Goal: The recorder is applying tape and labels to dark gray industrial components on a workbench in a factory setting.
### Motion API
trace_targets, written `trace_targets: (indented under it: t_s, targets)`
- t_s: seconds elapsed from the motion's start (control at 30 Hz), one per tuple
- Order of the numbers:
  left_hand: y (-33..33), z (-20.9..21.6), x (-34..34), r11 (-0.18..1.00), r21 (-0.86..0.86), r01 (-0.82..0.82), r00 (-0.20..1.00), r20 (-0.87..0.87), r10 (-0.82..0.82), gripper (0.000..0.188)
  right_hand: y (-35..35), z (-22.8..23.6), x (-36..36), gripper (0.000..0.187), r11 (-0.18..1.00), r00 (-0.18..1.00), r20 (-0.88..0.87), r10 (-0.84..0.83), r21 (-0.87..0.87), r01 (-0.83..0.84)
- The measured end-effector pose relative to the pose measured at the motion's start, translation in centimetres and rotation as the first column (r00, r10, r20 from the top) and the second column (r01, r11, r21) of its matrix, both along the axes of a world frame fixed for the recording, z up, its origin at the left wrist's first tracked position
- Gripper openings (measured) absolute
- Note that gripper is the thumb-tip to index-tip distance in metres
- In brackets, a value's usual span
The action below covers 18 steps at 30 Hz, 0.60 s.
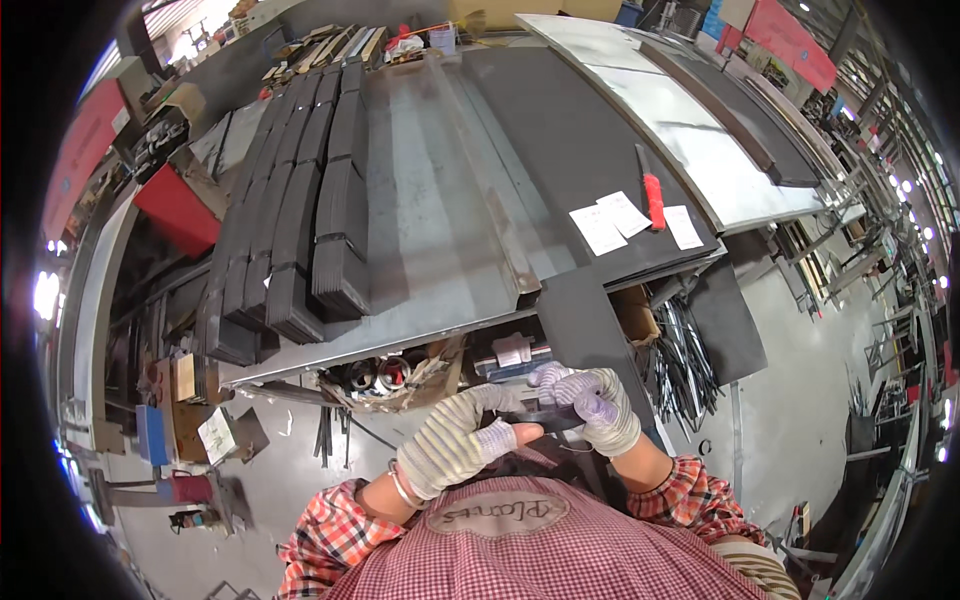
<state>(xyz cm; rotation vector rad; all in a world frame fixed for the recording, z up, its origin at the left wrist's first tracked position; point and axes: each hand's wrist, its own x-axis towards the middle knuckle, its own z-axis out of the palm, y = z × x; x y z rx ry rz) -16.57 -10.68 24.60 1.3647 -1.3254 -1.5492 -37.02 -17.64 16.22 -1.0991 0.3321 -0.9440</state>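
Observation:
My left hand (450,440), in a striped knit glove with a bare thumb tip, is closed on one side of a small dark flat piece (550,417). My right hand (608,415), gloved as well, has its fingers curled round the other end. Both hands are close together in front of my checked apron, just short of the worktable's near edge. What kind of thing the dark piece is cannot be made out, as fingers cover much of it. A long dark sheet (580,325) hangs over the table edge beyond my right hand.
Strapped bundles of dark metal strips (342,215) lie on the left of the metal worktable (420,200). Paper slips (598,228) and a red-handled tool (654,203) rest on the right. Below are a container with rolls (392,372) and loose thin strips (685,365).

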Motion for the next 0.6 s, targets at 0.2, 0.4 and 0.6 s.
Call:
trace_targets:
  t_s: [0.2, 0.4, 0.6]
  targets:
    - [0.5, -0.1, 0.3, 0.981, 0.193, -0.007, 0.991, -0.128, 0.033, 0.027, -0.2, -0.6, 0.0, 0.02, 0.996, 0.994, 0.083, 0.076, 0.047, -0.08]
    - [0.9, -0.8, 0.4, 0.972, 0.232, -0.018, 0.927, -0.361, 0.103, 0.026, -0.5, -0.4, -0.1, 0.02, 0.993, 0.987, 0.128, 0.102, 0.045, -0.108]
    - [0.5, -1.1, -0.1, 0.984, 0.178, 0.005, 0.989, -0.147, 0.021, 0.027, -0.5, 0.0, -0.6, 0.037, 0.994, 0.986, -0.167, 0.01, 0.105, 0.007]
